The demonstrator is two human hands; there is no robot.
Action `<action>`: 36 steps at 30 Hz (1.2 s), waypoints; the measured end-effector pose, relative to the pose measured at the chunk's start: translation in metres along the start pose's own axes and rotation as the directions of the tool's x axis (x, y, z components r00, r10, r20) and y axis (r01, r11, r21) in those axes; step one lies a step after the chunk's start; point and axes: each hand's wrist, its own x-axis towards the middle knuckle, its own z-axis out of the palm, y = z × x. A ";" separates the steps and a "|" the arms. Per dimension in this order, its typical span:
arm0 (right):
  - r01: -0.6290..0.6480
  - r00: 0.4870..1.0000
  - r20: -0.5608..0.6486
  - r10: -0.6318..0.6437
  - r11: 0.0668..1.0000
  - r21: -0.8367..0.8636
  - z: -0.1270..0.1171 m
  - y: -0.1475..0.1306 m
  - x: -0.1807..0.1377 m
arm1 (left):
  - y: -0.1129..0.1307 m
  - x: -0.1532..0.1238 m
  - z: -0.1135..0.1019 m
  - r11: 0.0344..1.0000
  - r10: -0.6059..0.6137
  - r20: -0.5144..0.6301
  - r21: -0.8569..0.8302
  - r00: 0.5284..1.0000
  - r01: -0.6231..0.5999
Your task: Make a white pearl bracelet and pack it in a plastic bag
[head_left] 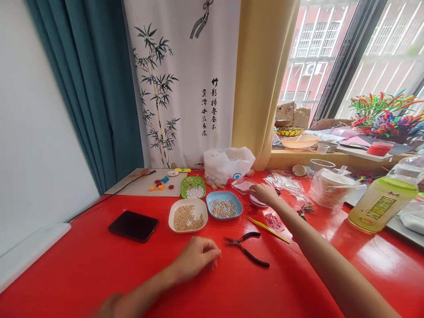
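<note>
My left hand [198, 255] rests on the red table [82, 265] with its fingers curled together in a pinch; what they hold is too small to make out. Black pliers [247, 248] lie just right of it. My right hand [263, 193] reaches far across the table, fingers closed on a small round container [258, 202] beside a clear plastic lid [243, 185]. A white dish of gold beads [187, 215], a blue dish of beads [224, 205] and a green dish of white pearls [193, 187] sit between the hands.
A black phone [133, 225] lies at the left. Yellow tweezers [268, 229] are right of the pliers. A white plastic bag [228, 163], clear bags [288, 183], a yellow-green bottle [380, 204] and a windowsill crowded with bowls stand behind and right.
</note>
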 end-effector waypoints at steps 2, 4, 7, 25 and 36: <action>0.015 1.000 -0.028 -0.014 0.999 0.030 0.000 0.000 -0.005 | 0.001 -0.001 0.001 1.000 -0.001 0.004 -0.013 1.000 0.001; 0.016 0.998 -0.059 -0.012 0.997 0.074 0.002 -0.001 -0.008 | 0.001 -0.001 0.001 1.000 -0.004 -0.001 -0.016 1.000 0.004; -0.001 0.995 -0.098 0.018 0.985 0.173 0.002 0.002 -0.010 | -0.001 0.000 0.001 1.000 -0.009 -0.009 -0.018 1.000 0.008; 0.236 0.946 -0.034 -0.324 0.609 0.757 -0.078 -0.050 -0.098 | 0.054 0.001 -0.022 0.922 0.386 -0.474 0.216 0.791 -0.320; 0.314 0.861 0.081 -0.503 0.649 0.693 -0.096 -0.093 -0.129 | 0.066 0.016 0.004 0.967 -0.045 0.366 -0.219 0.930 0.133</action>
